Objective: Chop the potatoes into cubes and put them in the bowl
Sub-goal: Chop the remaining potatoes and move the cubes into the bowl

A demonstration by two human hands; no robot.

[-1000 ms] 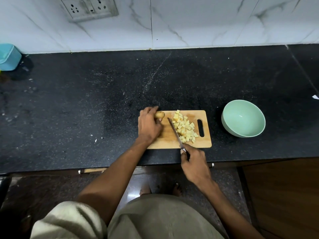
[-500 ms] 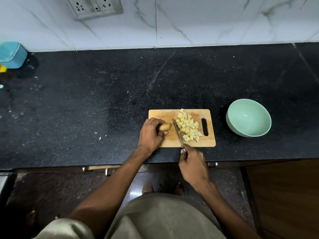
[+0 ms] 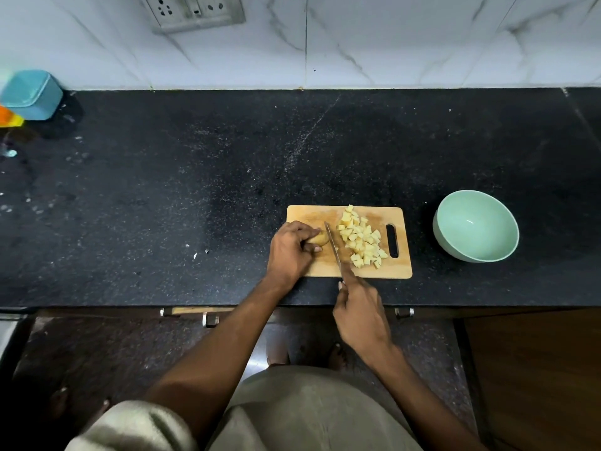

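Observation:
A wooden cutting board (image 3: 401, 270) lies near the counter's front edge. My left hand (image 3: 291, 252) grips a small brown potato (image 3: 320, 238) on the board's left part. My right hand (image 3: 361, 312) holds a knife (image 3: 333, 247) by its handle, the blade lying just right of the potato. A pile of several pale yellow potato cubes (image 3: 361, 237) covers the board's right half. A mint green bowl (image 3: 475, 225) stands to the right of the board with nothing in it.
The black stone counter (image 3: 195, 190) runs wide to the left and behind the board. A blue container (image 3: 31, 94) sits at the far left by the marble wall. Small white scraps (image 3: 196, 253) lie left of the board. A power socket (image 3: 195, 9) is on the wall.
My left hand has brought the potato from the board's far left corner down to the middle left. The knife blade has moved left, up against the potato.

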